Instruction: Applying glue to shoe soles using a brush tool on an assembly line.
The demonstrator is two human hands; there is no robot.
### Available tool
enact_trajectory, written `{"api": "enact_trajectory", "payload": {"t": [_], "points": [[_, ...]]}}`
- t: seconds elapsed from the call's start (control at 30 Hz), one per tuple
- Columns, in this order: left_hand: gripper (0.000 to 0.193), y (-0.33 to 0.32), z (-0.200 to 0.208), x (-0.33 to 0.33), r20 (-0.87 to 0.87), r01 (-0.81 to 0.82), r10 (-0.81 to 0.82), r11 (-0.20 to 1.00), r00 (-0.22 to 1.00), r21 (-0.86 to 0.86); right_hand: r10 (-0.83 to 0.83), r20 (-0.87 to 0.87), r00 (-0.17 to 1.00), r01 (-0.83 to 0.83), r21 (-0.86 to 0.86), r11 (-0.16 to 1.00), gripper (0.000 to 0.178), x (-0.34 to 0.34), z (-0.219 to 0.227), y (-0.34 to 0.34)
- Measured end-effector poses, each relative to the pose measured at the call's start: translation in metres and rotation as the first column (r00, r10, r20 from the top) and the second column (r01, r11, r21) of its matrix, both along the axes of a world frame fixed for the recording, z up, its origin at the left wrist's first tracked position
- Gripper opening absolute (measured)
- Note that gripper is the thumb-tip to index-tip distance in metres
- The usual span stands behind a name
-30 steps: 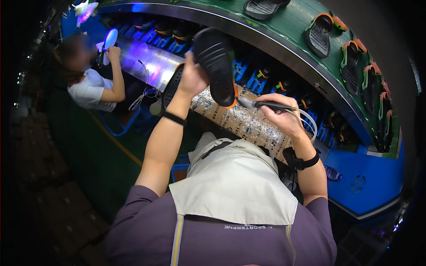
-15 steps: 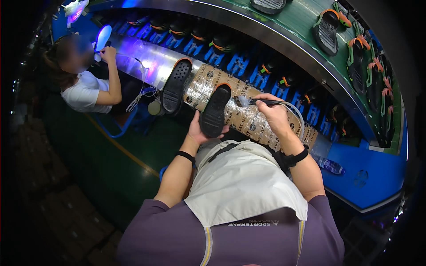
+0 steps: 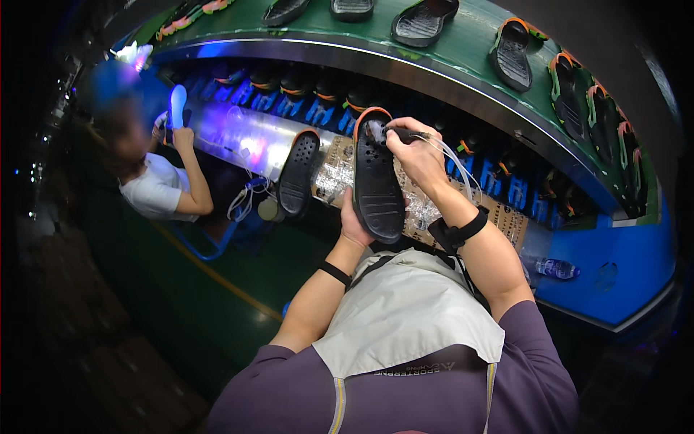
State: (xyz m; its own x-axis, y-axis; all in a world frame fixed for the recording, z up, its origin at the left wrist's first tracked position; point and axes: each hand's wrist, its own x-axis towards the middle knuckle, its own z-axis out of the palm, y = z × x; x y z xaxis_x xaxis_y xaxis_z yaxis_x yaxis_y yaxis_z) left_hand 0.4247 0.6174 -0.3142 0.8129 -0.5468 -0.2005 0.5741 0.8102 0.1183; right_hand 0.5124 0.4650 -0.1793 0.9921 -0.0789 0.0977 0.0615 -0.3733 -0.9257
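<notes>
My left hand [image 3: 353,223] grips a black shoe sole [image 3: 380,192] with an orange edge at its far end, tilted so the upper face shows. Several small holes dot that face, with grooves nearer me. In my right hand [image 3: 418,158] is a dark-handled brush [image 3: 399,135] trailing clear tubes [image 3: 454,160]. Its pale bristles lie against the far, holed end of the sole. Left of it, another black shoe sole [image 3: 296,175] lies at the edge of the bench, which is covered with printed cardboard [image 3: 334,177] under clear tape.
Beyond the bench, blue racks [image 3: 319,112] carry dark shoe parts. A green conveyor belt [image 3: 470,54] above bears several soles. At left, a co-worker [image 3: 155,184] holds a blue-lit sole [image 3: 177,106]. A round container [image 3: 269,210] stands nearby; a plastic bottle [image 3: 558,268] lies at right.
The held sole has risen and shifted right, turning more upright. My right hand has moved left, bringing the brush from over the cardboard onto the sole. The whole view has shifted slightly.
</notes>
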Motion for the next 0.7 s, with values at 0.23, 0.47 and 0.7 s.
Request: {"api": "enact_trajectory", "payload": {"t": [0.23,0.47,0.7], "points": [[0.079,-0.001,0.039,0.008,0.087,-0.144,0.125,0.954,0.988,0.264,0.148,0.453,0.879,-0.012,-0.288,0.957,0.02,-0.017,0.012,0.014],[0.077,0.007,0.064,0.022,0.21,-0.176,0.137,0.967,0.968,0.183,0.635,-0.015,0.772,-0.551,-0.514,0.657,0.021,-0.077,0.067,-0.01],[0.08,-0.004,0.103,0.01,0.343,-0.06,0.055,0.998,0.938,0.005,0.096,0.541,0.836,0.004,-0.18,0.984,0.023,-0.032,0.084,-0.01]]}}
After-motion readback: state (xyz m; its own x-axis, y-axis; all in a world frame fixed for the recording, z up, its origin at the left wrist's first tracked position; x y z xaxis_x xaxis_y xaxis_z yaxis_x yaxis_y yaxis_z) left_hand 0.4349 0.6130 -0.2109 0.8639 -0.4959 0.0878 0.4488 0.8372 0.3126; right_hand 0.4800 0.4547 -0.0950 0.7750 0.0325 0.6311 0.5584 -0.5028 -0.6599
